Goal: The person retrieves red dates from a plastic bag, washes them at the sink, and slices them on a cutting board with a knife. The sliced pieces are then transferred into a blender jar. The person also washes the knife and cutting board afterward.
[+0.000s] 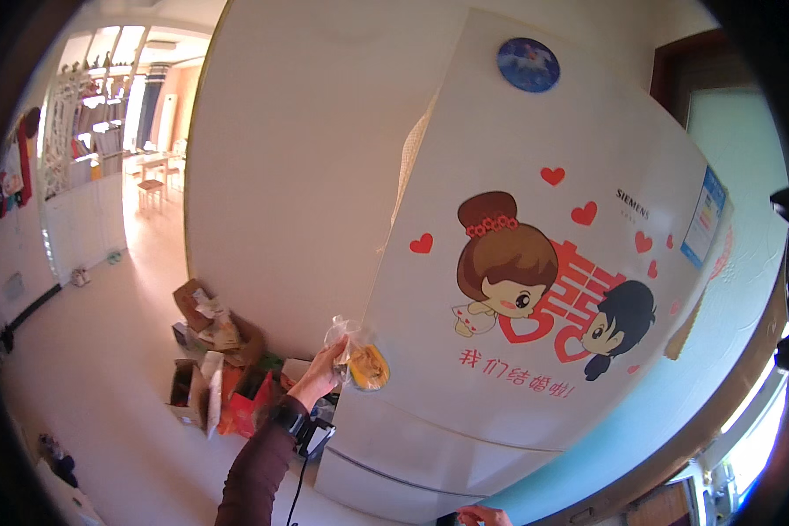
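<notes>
My left hand (323, 373) is closed on the gathered top of a clear plastic bag (340, 330), in front of the lower left part of a white refrigerator (412, 351). Inside the bag shows an orange-yellow piece that looks like cut pumpkin (370, 368). A black device with a cable is strapped to my left wrist. Only part of my right hand (482, 515) shows at the lower edge, its fingers curled. Whatever it may hold is hidden, though a dark bit shows beside it.
Cardboard boxes (187, 386) and a red bag (244, 408) are piled on the floor by the wall, left of the refrigerator. Cartoon stickers and red hearts cover its door. A doorway with a table and stools (152, 186) lies far left. At right stands a pale green door (732, 140).
</notes>
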A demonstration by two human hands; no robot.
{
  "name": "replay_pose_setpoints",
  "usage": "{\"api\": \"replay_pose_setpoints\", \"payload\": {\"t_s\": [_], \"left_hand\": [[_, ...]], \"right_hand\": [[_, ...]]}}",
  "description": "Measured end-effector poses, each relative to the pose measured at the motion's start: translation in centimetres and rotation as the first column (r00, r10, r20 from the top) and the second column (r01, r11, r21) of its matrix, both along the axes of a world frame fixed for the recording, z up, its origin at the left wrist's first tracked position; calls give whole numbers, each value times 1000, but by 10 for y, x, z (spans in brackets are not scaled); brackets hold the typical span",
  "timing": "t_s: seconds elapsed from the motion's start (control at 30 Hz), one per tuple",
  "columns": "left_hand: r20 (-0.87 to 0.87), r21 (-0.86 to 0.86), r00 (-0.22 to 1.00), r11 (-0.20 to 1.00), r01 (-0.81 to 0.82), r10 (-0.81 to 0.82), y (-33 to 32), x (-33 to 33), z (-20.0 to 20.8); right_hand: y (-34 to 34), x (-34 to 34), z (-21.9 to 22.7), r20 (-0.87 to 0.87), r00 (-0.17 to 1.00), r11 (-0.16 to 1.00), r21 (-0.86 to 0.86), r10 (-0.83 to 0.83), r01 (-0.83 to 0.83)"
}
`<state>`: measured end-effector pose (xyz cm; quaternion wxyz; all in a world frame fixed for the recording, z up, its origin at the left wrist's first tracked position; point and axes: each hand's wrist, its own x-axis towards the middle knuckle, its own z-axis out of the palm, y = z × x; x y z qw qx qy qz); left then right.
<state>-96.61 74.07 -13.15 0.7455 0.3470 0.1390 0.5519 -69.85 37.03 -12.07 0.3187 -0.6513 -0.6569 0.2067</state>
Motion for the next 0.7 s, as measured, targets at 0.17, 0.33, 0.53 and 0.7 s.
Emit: {"api": "replay_pose_setpoints", "payload": {"t_s": [0.17,0.33,0.53,0.7], "left_hand": [[-95,-82,948,952,296,-303,-60,-71,27],[-124,101,971,971,216,-203,-80,-101,48],[-13,299,997,951,-74,82,-39,-23,92],[9,352,987,923,-153,160,-21,89,138]], "right_hand": [[18,-56,62,121,992,982,191,-32,8],[-1,-98,84,249,957,925,377,-145,42],[-84,-117,70,49,886,754,549,-460,361],[-132,-109,56,206,780,749,501,-591,434]]}}
